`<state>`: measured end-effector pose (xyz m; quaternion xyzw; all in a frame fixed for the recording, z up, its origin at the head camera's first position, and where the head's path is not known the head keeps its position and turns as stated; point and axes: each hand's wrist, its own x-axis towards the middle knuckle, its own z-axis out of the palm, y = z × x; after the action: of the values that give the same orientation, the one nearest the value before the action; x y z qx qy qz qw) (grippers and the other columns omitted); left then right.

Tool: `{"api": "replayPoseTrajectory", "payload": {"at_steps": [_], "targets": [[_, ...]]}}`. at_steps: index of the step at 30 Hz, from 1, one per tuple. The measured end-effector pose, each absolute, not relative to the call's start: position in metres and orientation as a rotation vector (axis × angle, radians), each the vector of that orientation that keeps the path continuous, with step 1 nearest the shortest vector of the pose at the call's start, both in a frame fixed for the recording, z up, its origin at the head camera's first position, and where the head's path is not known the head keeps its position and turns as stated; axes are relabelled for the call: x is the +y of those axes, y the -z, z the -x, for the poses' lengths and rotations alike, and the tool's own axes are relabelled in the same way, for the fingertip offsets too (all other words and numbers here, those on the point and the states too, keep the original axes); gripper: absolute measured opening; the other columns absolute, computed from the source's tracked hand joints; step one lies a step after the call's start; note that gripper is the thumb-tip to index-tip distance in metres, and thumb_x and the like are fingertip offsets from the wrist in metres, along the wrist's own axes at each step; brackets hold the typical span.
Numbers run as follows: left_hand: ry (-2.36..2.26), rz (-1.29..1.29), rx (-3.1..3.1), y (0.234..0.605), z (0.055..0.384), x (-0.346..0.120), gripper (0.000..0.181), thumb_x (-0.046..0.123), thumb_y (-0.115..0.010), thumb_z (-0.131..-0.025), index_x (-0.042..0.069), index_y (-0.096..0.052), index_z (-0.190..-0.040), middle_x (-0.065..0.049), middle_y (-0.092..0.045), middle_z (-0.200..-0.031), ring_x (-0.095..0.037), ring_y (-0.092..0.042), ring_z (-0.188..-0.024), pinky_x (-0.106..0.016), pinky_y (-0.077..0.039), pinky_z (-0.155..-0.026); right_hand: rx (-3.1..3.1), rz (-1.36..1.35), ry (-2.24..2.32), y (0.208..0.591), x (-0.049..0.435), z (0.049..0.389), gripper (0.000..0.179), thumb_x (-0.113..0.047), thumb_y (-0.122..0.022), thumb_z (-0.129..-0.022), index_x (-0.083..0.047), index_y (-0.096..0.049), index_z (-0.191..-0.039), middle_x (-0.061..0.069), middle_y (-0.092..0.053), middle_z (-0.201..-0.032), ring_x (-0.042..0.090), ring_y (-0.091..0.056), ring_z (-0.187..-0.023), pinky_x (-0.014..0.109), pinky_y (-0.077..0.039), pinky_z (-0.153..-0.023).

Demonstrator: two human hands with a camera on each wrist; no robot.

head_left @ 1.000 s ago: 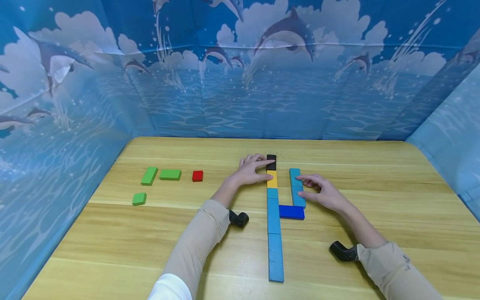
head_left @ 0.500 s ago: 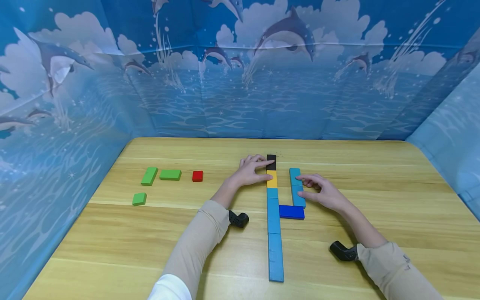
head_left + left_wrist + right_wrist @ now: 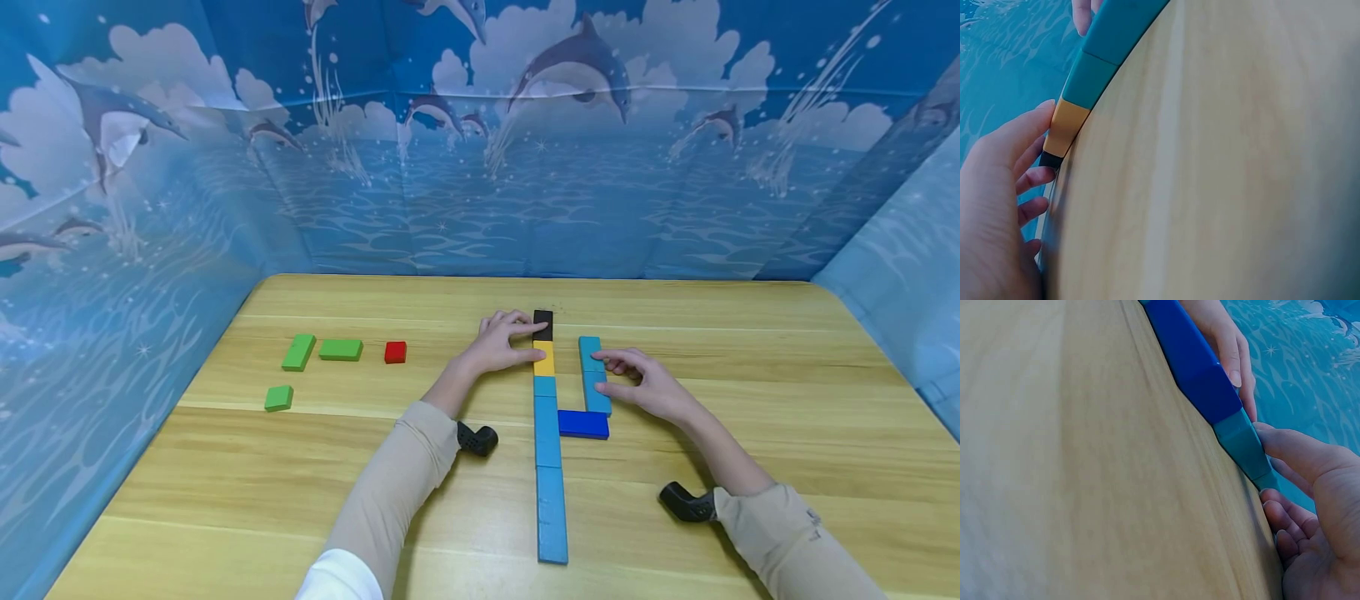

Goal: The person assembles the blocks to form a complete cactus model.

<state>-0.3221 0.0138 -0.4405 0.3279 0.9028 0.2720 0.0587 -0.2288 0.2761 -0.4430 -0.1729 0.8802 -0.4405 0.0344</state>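
Wooden table (image 3: 225, 508), flat painted blocks laid on it. Centre column, far end to near: black rectangular block (image 3: 543, 317), yellow rectangular block (image 3: 546, 368), small light-blue square block (image 3: 545, 386), then two long light-blue bars (image 3: 547, 431) (image 3: 552, 515), end to end. Dark-blue rectangular block (image 3: 584, 424) lies crosswise against the column's right side; from its right part a short column of two light-blue rectangular blocks (image 3: 589, 347) (image 3: 597, 402) runs away from the person. Left hand (image 3: 501, 343) half spread: index finger stretched onto the black block, thumb on the yellow, nothing grasped. Right hand (image 3: 655, 390) loosely open, thumb and index apart, tips resting along the right side of the short column, one by each block; no grip closed round either. Off to the left, well apart: red square block (image 3: 395, 352) and three green blocks (image 3: 298, 352) (image 3: 341, 349) (image 3: 278, 397). Handling, by judgement: pieces look light, rigid, hardly fragile; glossy paint probably slides easily on the smooth table, so a firm nudge could open the joints. Long sides seem the best hold, thumb and finger across the width, low and near mid-length; end faces are mostly blocked by neighbours. Light fingertip pressure should suffice for straightening.
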Motion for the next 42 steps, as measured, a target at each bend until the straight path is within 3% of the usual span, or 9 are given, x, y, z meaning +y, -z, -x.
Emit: {"api": "replayPoseTrajectory", "payload": {"at_steps": [21, 26, 31, 42], "targets": [[-0.909, -0.973, 2.731, 0.445, 0.323, 0.013, 0.055, 0.045, -0.064, -0.082, 0.028, -0.049, -0.132, 0.002, -0.047, -0.126, -0.017, -0.035, -0.116, -0.038, -0.023, -0.097, 2.689, 0.511, 1.376, 0.442, 0.275, 0.229, 0.048, -0.024, -0.065, -0.086, -0.006, -0.051, -0.128, 0.01, -0.049, -0.106, 0.021, -0.042, -0.093, 0.023, -0.037, -0.074], [-1.106, -0.984, 2.681, 0.439, 0.322, 0.005, 0.054, 0.038, -0.068, -0.081, 0.022, -0.053, -0.13, 0.0, -0.05, -0.123, -0.02, -0.037, -0.118, -0.044, -0.021, -0.101, 2.678, 0.525, 1.391, 0.44, 0.274, 0.227, 0.047, -0.021, -0.065, -0.086, -0.006, -0.051, -0.128, 0.01, -0.05, -0.107, 0.021, -0.043, -0.093, 0.023, -0.038, -0.074], [-1.296, -0.971, 2.671, 0.421, 0.32, -0.021, 0.051, 0.032, -0.068, -0.081, 0.016, -0.055, -0.127, -0.006, -0.054, -0.12, -0.023, -0.038, -0.12, -0.05, -0.014, -0.105, 2.663, 0.535, 1.394, 0.439, 0.273, 0.227, 0.048, -0.02, -0.065, -0.086, -0.005, -0.051, -0.128, 0.011, -0.05, -0.107, 0.022, -0.042, -0.094, 0.024, -0.037, -0.074], [-1.315, -0.821, 2.76, 0.412, 0.301, -0.107, 0.051, 0.027, -0.071, -0.08, 0.013, -0.055, -0.127, -0.005, -0.049, -0.126, -0.027, -0.037, -0.121, -0.056, -0.014, -0.101, 2.681, 0.538, 1.375, 0.442, 0.275, 0.229, 0.047, -0.023, -0.064, -0.086, -0.005, -0.051, -0.128, 0.01, -0.05, -0.105, 0.022, -0.042, -0.093, 0.024, -0.037, -0.074]]}}
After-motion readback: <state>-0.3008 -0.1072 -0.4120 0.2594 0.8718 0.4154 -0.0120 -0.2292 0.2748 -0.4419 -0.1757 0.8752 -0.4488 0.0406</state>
